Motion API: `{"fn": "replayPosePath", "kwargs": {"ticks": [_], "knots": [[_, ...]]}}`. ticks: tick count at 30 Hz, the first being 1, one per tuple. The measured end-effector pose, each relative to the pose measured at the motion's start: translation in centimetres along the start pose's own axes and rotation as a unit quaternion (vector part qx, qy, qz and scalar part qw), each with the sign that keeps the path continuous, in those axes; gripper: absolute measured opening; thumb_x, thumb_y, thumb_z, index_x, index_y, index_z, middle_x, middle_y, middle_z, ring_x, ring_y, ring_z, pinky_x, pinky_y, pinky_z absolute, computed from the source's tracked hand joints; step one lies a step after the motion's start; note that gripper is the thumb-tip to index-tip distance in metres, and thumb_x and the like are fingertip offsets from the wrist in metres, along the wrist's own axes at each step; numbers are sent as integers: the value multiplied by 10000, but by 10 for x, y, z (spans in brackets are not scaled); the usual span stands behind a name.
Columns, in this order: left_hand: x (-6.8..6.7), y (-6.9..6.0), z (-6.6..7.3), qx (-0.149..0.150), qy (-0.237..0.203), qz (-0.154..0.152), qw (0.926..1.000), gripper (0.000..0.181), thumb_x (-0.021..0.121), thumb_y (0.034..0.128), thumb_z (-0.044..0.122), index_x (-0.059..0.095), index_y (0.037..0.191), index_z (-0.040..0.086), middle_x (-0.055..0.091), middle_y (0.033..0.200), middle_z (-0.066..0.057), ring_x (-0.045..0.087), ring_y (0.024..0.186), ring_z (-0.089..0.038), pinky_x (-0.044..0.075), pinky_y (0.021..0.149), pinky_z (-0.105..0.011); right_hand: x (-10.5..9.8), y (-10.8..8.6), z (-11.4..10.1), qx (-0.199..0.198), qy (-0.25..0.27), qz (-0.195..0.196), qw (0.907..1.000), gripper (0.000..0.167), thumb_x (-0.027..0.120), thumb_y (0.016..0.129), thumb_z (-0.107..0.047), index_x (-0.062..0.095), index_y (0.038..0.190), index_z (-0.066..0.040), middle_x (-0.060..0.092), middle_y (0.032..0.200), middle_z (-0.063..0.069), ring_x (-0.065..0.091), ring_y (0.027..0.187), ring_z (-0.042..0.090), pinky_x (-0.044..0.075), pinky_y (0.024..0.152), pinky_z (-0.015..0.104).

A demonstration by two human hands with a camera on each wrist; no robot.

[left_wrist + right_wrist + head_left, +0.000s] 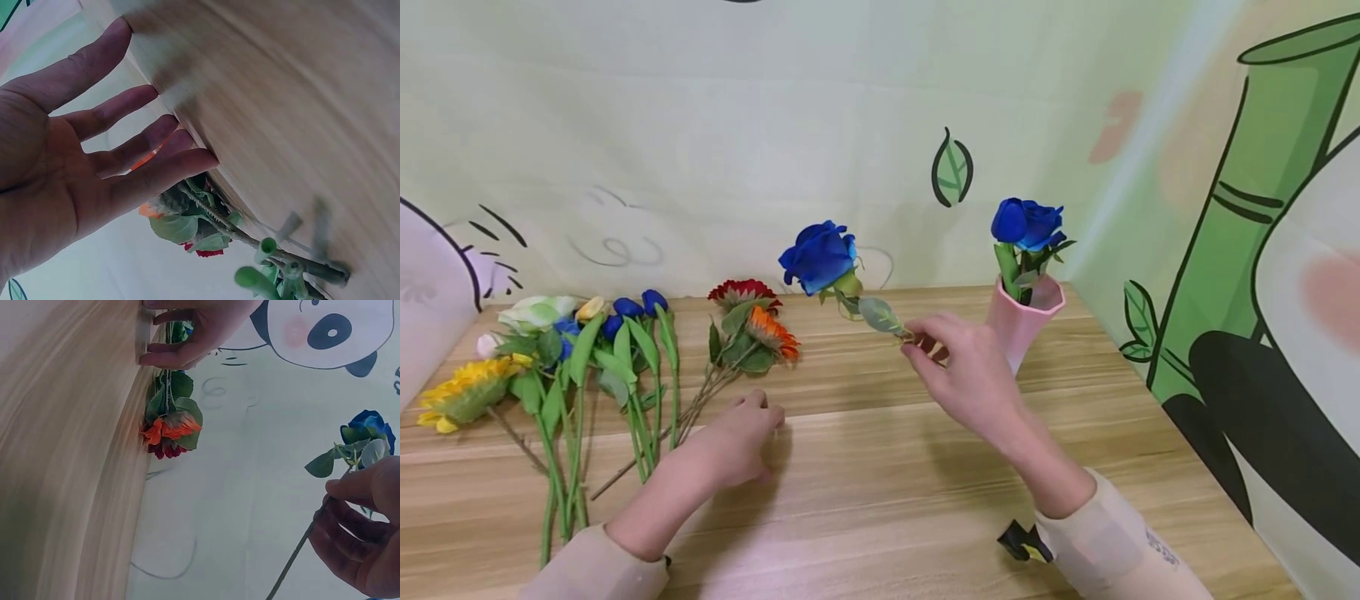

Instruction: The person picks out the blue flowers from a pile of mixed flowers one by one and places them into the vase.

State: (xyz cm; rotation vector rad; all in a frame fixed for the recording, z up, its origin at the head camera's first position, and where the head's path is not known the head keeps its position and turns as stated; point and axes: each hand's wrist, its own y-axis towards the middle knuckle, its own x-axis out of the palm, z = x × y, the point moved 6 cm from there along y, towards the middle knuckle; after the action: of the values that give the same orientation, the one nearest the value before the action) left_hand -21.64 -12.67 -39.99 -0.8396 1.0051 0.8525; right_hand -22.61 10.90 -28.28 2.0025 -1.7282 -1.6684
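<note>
Pinches a blue rose in the right hand, with thumb and fingertips pressed together on the thin stem just below the leaves, probably for good control of the big head without crushing of petals. Holds it raised above the worktop, leaning to the left, between the red flower and the pink vase; in the right wrist view, shows bare stem also beyond the fingers. Stretches the left hand low over the wood, near the stems, with fingers extended and spread, with nothing in its hold; cannot tell if touching the surface. Inside the vase, upright, two blue blooms, supported presumably by the tall wall. On the left, laid loosely side by side, the sunflower, the white flower and green-stemmed tulips, perhaps spread so for easy reach; near these, the orange flower. Below, pale boards with long grain; behind, a light green wall covering, decorated with bamboo and a panda.
</note>
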Motion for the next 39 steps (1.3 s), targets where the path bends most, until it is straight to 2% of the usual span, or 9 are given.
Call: {"fn": "replayPosePath", "kwargs": {"ticks": [12,27,39], "knots": [[4,4,-1,-48,50,-68,10000,574,966,684,114,662,1158,2,548,1105,-171,557,1042,-361,514,904,-511,-11,4,-11,-274,-426,302,9983,159,789,870,42,769,1023,2,735,956,83,670,778,167,577,678,288],[3,4,0,-130,58,-150,9998,563,960,699,110,656,1161,3,541,1131,-190,549,1069,-388,510,912,-523,-21,7,-18,-680,-584,688,9936,183,805,841,58,779,1017,12,735,968,111,694,858,229,580,712,315],[3,4,-1,-126,64,-142,9998,555,960,697,107,650,1145,5,538,1124,-194,549,1073,-400,506,917,-536,-23,7,-21,-780,-631,767,9920,185,793,845,71,787,1018,6,728,979,111,674,920,251,569,759,343]]}}
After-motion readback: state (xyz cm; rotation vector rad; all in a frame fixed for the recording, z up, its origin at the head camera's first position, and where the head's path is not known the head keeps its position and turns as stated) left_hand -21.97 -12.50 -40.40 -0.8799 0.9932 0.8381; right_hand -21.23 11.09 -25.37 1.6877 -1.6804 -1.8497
